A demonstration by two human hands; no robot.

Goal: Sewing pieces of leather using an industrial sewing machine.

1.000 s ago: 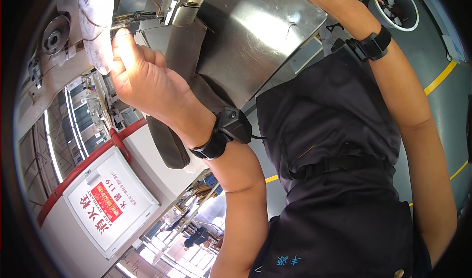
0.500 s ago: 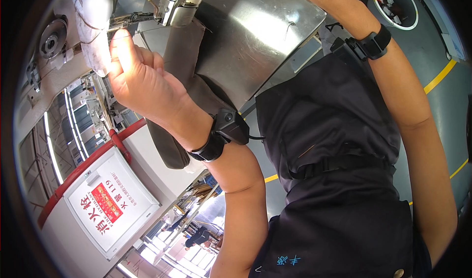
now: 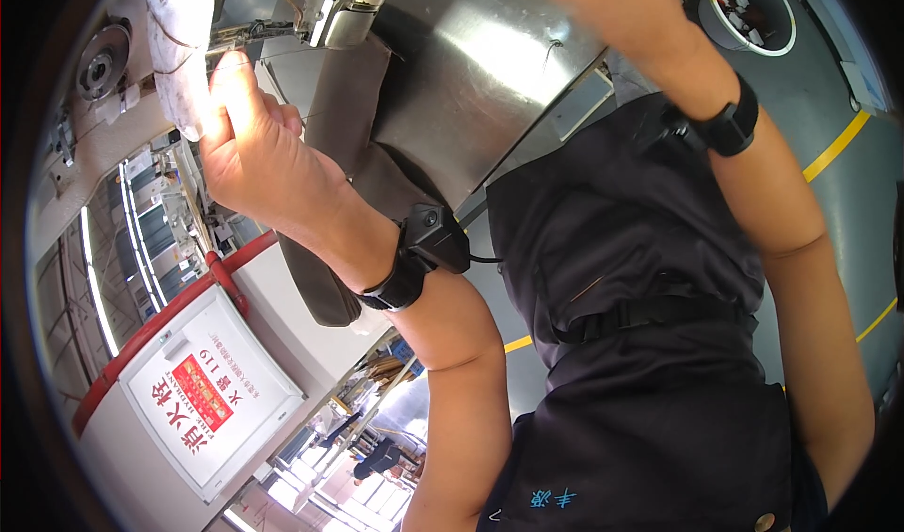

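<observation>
Steel plate (image 3: 490, 52) under your right hand (image 3: 603, 9), grip unclear. Left hand (image 3: 254, 155) fingers curled, touching white cloth (image 3: 179, 33) beside brown fabric (image 3: 348, 127).

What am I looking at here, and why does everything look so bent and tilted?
This is one picture from a wide fisheye camera worn on a person's head, looking down at their own hands; the lens bends straight edges near the rim. There is no robot. The person wears a dark top. The left hand, with a black wrist device, reaches up beside a white cloth bundle and seems to pinch a thin thread close to a metal machine part; I cannot tell exactly what it grips. The right hand rests on a shiny metal plate and also wears a black wristband. Brown fabric hangs from under the plate. A white bin stands on the grey floor with yellow lines.
</observation>
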